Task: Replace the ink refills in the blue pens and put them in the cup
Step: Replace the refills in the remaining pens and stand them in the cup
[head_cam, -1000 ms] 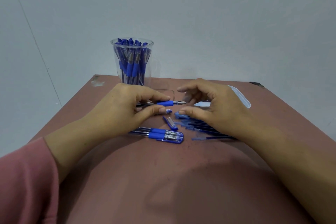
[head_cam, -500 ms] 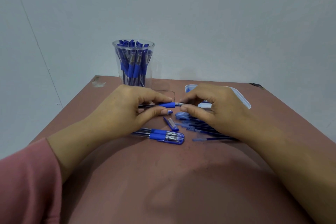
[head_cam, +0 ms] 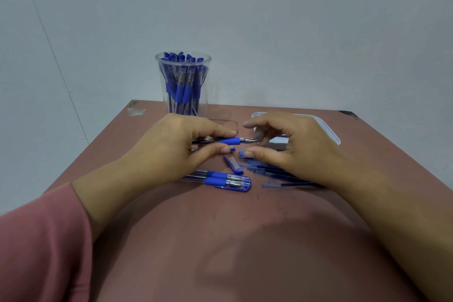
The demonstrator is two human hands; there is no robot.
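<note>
The left hand (head_cam: 176, 147) holds a blue pen (head_cam: 228, 140) just in front of the cup (head_cam: 206, 81). The right hand (head_cam: 294, 144) is beside its tip (head_cam: 252, 140), fingers (head_cam: 250, 124) bent and loose, holding nothing. A shaky pinch might drop the small tip.

a single view from the person's head. it faces forward and tilts down across a reddish-brown table top (head_cam: 220, 240) toward a pale grey wall (head_cam: 269, 19), which fills the upper part of the frame. the camera sits close: both forearms enter from the bottom corners, a pink sleeve (head_cam: 36, 240) at lower left, and the left hand (head_cam: 176, 144) and right hand (head_cam: 294, 144) meet mid-frame. the clear pen with a blue grip (head_cam: 228, 140), held in the left hand, lies almost at the picture's centre. a clear plastic cup of blue pens (head_cam: 182, 83) stands beyond, near the table's far edge.
</note>
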